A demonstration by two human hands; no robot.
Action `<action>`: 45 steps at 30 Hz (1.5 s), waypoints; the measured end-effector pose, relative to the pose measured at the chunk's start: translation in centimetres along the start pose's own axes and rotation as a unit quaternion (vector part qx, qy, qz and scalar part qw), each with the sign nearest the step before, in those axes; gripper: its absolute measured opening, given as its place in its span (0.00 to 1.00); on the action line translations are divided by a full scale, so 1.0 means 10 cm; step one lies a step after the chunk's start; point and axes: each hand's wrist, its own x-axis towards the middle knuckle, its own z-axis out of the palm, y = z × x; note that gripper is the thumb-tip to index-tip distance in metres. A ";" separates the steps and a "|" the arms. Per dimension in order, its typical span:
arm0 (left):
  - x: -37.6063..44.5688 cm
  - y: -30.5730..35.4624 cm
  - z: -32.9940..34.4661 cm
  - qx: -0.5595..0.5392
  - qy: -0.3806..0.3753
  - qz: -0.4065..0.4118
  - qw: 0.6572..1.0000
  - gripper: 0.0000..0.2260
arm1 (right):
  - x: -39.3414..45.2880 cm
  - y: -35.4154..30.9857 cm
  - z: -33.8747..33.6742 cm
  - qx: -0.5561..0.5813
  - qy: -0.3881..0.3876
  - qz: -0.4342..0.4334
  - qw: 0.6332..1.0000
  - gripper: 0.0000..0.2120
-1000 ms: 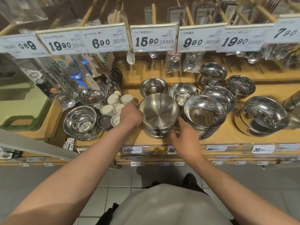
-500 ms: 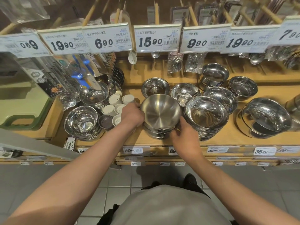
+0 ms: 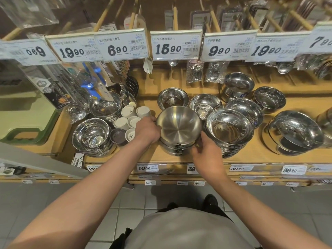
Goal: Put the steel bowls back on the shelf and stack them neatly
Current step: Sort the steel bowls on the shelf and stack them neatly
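Little is changing over the last second: left hand [image 3: 147,130] and right hand [image 3: 206,151] are still gripping the brushed bowl stack [image 3: 178,128] at 9 and 4 o'clock, fingers curled round the rims. Stack is sitting on the shelf [image 3: 251,155], front centre; seating appears nearly complete.

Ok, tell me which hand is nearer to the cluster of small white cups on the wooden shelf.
Left. The left hand grips the brushed steel bowl's left rim, right beside the small white cups; the right hand sits at the bowl's front right, farther away.

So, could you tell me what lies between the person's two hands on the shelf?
In the head view, a stack of brushed steel bowls sits between the left hand and right hand, which hold its sides.
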 end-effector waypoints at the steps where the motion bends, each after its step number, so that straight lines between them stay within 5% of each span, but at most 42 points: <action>1: 0.00 0.00 0.00 -0.003 -0.001 -0.002 1.000 0.16 | 0.00 0.01 0.00 0.001 0.000 0.002 1.000 0.16; 13: -0.04 -0.02 0.01 0.006 0.008 -0.008 1.000 0.16 | -0.05 -0.02 -0.06 0.035 -0.014 0.008 0.999 0.19; 23: -0.12 0.07 -0.36 -0.133 0.088 0.045 0.986 0.09 | 0.23 -0.13 -0.52 0.046 0.050 -0.034 0.997 0.19; 32: -0.08 0.29 -0.34 -0.211 0.079 0.060 0.972 0.07 | 0.75 -0.10 -0.92 0.028 -0.002 -0.039 0.999 0.17; 40: 0.03 0.37 -0.22 -0.220 0.099 0.002 0.970 0.06 | 1.26 0.12 -1.35 0.046 -0.059 -0.012 0.997 0.04; 45: 0.27 0.49 -0.19 -0.252 0.100 -0.033 0.962 0.06 | 1.56 0.45 -1.64 0.051 -0.052 0.037 0.997 0.08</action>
